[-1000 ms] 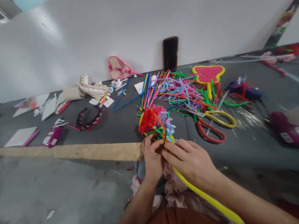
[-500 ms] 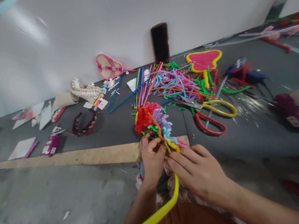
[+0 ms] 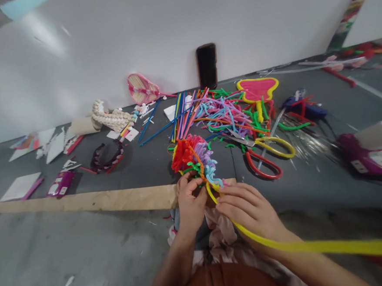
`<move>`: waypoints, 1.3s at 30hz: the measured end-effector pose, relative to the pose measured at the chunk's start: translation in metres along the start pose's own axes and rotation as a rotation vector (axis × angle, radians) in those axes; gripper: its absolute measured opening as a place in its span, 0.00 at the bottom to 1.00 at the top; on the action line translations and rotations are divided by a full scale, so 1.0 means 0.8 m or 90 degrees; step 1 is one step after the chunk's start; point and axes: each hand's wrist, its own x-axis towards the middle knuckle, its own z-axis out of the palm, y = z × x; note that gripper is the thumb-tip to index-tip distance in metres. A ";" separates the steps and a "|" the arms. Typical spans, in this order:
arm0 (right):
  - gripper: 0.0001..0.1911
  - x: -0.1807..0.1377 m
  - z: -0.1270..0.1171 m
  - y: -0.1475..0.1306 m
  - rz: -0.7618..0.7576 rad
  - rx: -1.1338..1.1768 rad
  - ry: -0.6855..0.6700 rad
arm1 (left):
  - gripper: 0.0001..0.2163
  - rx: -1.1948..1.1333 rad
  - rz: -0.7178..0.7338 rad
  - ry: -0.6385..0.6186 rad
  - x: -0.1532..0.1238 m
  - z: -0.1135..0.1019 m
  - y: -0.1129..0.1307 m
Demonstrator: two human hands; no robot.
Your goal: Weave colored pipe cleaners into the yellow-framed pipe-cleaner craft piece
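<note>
Both hands are at the table's front edge around a fluffy craft piece (image 3: 196, 156) of red, pink, purple, blue and green pipe cleaners. My left hand (image 3: 192, 199) pinches its lower side, thumb and fingers closed. My right hand (image 3: 248, 206) has its fingers together at the piece's right end, on a yellow pipe cleaner (image 3: 269, 242). One end of that strand loops into the piece by my left fingertips; its long tail passes over my right wrist to the right. Scissors (image 3: 259, 150) with one yellow and one red handle lie to the right, beyond my hands.
A heap of cut pipe cleaners (image 3: 226, 110) lies behind the piece. A phone (image 3: 207, 65) leans on the white wall near a pink and yellow shape (image 3: 257, 89). A dark headband (image 3: 108, 157) and a purple packet (image 3: 60, 184) are at left; another purple item (image 3: 368, 155) is at right.
The yellow pipe cleaner's free tail has swung from hanging down in front of me to stretching out right across my right wrist. My hands stay at the piece; the view has shifted slightly.
</note>
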 end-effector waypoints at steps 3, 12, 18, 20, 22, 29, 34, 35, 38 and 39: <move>0.17 -0.003 -0.003 -0.002 -0.009 -0.024 -0.050 | 0.07 0.006 -0.003 -0.008 0.000 -0.001 0.004; 0.13 -0.012 -0.009 0.001 -0.010 0.006 -0.065 | 0.07 0.015 0.002 -0.043 0.003 -0.003 0.007; 0.13 -0.015 -0.002 0.009 0.049 0.075 -0.047 | 0.08 0.023 0.016 -0.044 0.004 -0.002 0.007; 0.15 -0.015 -0.004 0.009 0.054 0.069 -0.065 | 0.07 0.016 0.008 -0.053 0.004 -0.003 0.009; 0.16 -0.013 -0.007 0.007 0.034 0.044 -0.097 | 0.08 0.007 -0.004 -0.059 0.005 -0.005 0.013; 0.14 -0.014 -0.016 0.002 -0.039 -0.014 -0.193 | 0.06 0.009 0.012 -0.044 0.005 -0.004 0.021; 0.13 -0.009 -0.025 0.005 0.002 0.062 -0.123 | 0.08 0.024 0.010 -0.040 0.007 0.001 0.017; 0.13 -0.006 -0.027 0.006 0.022 0.084 -0.101 | 0.08 0.027 0.011 -0.039 0.007 0.002 0.017; 0.12 0.004 -0.030 0.008 0.104 0.156 -0.077 | 0.07 0.033 0.008 -0.048 0.007 0.003 0.016; 0.11 0.007 -0.030 0.009 0.138 0.180 -0.082 | 0.07 0.038 0.006 -0.052 0.007 0.002 0.016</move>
